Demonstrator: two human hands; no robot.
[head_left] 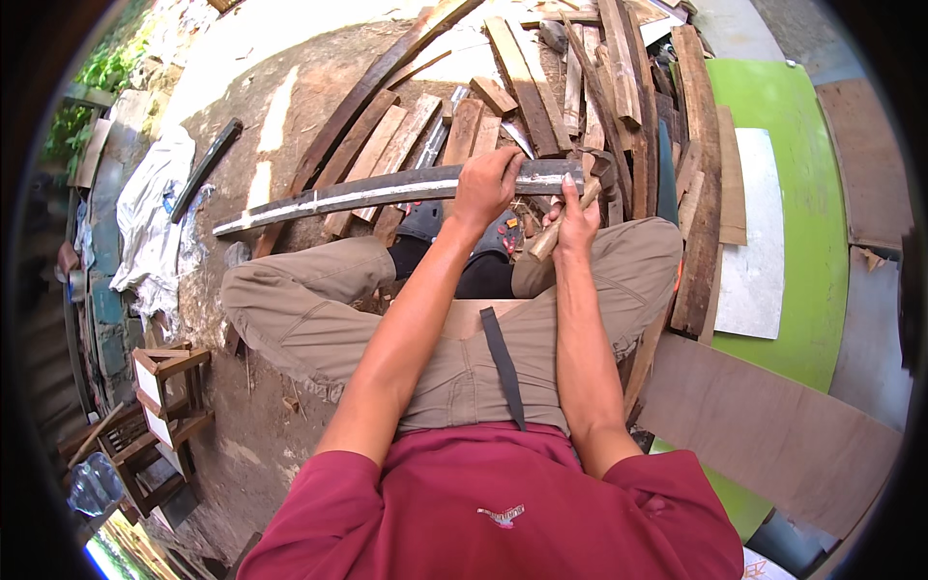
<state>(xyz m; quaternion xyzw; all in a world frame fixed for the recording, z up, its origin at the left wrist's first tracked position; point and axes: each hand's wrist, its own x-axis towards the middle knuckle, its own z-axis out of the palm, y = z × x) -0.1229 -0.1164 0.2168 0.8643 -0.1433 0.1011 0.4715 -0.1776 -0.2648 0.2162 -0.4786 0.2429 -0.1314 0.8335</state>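
A long dark wooden strip (387, 188) with a white-painted face lies crosswise above my lap, its narrower end reaching far to the left. My left hand (486, 188) is closed over it, right of its middle. At its right end my right hand (577, 220) is closed around the wooden handle of a hammer (551, 238). The handle slants up to a dark head beside the strip's end. My right thumb points up against the strip; whether it presses on it I cannot tell. Any nail there is too small to make out.
Loose boards and battens (387, 145) lie spread on the ground ahead. At the right are a green panel (812, 242), a white sheet (756, 242) and a brown plywood piece (764, 425). To the left are a white cloth (155, 203), a dark bar (206, 169) and a small wooden frame (169, 416).
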